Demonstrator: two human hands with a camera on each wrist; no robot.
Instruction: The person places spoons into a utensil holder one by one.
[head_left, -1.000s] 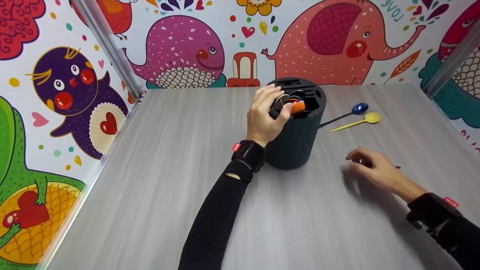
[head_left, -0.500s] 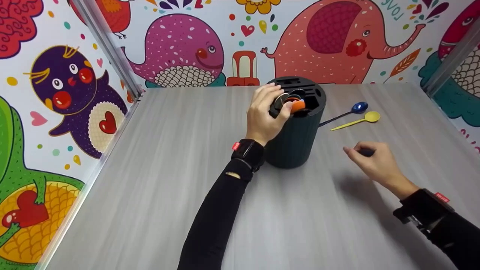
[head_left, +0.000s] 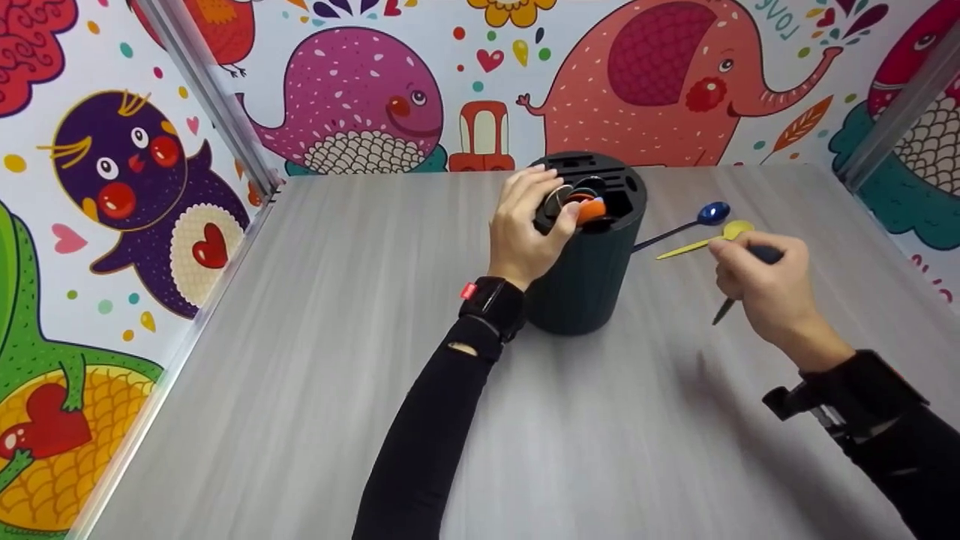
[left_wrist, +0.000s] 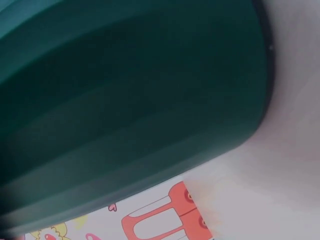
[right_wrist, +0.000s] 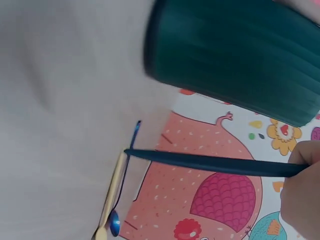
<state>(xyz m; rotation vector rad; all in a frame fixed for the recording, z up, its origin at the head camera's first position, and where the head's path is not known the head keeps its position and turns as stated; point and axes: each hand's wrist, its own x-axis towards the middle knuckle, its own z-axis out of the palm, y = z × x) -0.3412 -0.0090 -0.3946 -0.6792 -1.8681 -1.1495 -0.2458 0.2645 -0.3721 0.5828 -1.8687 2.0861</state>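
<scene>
Dark-green ribbed plastic holder (head_left: 589,270) stands mid-counter, the left hand (head_left: 525,229) curled over its slotted top, gripping the rim. Right of it, the right hand (head_left: 761,289) pinches a slim dark utensil (right_wrist: 210,162), lifted clear. Held so loosely near one end, it could swing, miss its slot and drop.

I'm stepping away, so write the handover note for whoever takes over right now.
Left hand grips the spoon heads at the rim of the dark green holder.
Right hand holds a dark spoon lifted off the table, to the right of the holder.
Done: several spoons, one orange, stand in the holder.
Left: the held spoon, plus the blue spoon and yellow spoon lying beside the holder.
</scene>
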